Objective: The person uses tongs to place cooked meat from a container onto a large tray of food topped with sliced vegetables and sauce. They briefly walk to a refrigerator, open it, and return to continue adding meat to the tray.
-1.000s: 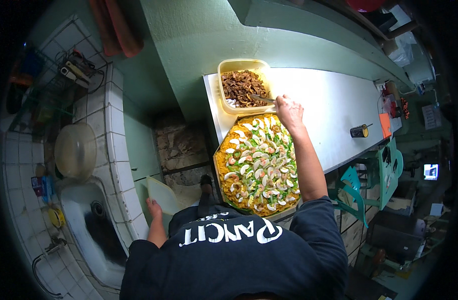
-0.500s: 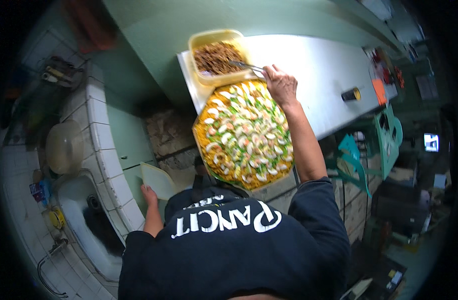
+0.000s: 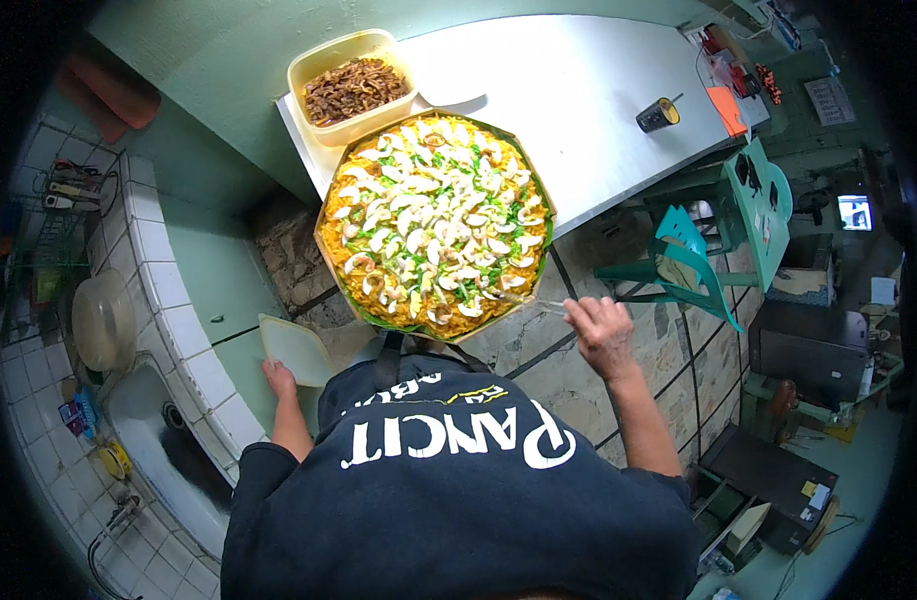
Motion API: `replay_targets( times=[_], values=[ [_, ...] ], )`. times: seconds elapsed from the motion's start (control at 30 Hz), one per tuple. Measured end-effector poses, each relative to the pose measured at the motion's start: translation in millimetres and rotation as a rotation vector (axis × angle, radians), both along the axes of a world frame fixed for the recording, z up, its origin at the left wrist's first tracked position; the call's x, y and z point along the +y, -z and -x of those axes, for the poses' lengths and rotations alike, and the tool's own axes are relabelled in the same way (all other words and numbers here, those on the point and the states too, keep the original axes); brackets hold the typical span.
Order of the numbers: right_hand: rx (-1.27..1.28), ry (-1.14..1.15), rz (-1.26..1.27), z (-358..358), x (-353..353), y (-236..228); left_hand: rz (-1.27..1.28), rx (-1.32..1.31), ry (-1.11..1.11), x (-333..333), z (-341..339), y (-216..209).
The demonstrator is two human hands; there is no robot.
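Observation:
A large octagonal tray (image 3: 324, 245) of yellow noodles (image 3: 363, 295), topped with egg slices, shrimp and chopped greens, lies in front of me at the table's near edge. My right hand (image 3: 603, 335) is closed round a slim metal serving utensil (image 3: 550, 304). The utensil's tip reaches the tray's near right edge; its exact kind is hard to make out. Low on the left, my left hand (image 3: 277, 377) grips a pale plastic lid (image 3: 296, 352) by its edge. Beyond the tray, at the far left, an open yellowish plastic container (image 3: 373, 127) holds brown strips of food (image 3: 353, 92).
The white table (image 3: 548, 110) stretches right, bearing a dark cup (image 3: 658, 115) and an orange item (image 3: 725, 110). Green plastic chairs (image 3: 688, 255) stand at the right. A tiled counter (image 3: 183, 295) with a sink (image 3: 143, 405) and a plastic basin (image 3: 105, 318) runs along my left.
My right hand has drawn the utensil back from the container of brown strips to the tray's near right edge. The view has shifted; my left hand still grips the lid.

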State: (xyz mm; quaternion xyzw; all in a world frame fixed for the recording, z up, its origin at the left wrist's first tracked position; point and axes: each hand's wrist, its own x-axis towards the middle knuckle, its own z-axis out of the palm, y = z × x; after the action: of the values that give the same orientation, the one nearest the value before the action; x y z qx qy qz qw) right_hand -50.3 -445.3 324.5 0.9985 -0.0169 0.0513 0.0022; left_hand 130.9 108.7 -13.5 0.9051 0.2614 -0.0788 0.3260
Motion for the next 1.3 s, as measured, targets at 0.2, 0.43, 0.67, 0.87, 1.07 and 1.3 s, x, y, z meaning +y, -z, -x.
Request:
replay_targets(
  times=[0.2,0.43,0.67,0.87,1.07,1.3],
  values=[
    [0.014,0.007,-0.032,10.7,1.8,20.8,0.060,-0.011,0.028,-22.8,-2.3,-6.3],
    [0.059,0.133,-0.248,-4.4,-13.2,7.4,0.012,-0.080,0.050,-12.7,7.0,6.7],
    [-0.304,0.103,-0.530,-163.7,-6.5,18.9,-0.004,-0.085,-0.047,1.6,17.5,3.0],
    [-0.278,0.011,-0.241,-360.5,45.0,61.6,0.162,0.001,-0.180,12.5,14.9,-17.2],
    [-0.197,-0.178,0.078,-447.8,74.9,91.4,0.041,0.011,-0.145,23.1,17.6,-26.6],
    [-0.172,-0.123,-0.115,-452.5,58.4,76.7,-0.034,0.061,-0.160,43.0,21.5,-10.3]
  ],
)
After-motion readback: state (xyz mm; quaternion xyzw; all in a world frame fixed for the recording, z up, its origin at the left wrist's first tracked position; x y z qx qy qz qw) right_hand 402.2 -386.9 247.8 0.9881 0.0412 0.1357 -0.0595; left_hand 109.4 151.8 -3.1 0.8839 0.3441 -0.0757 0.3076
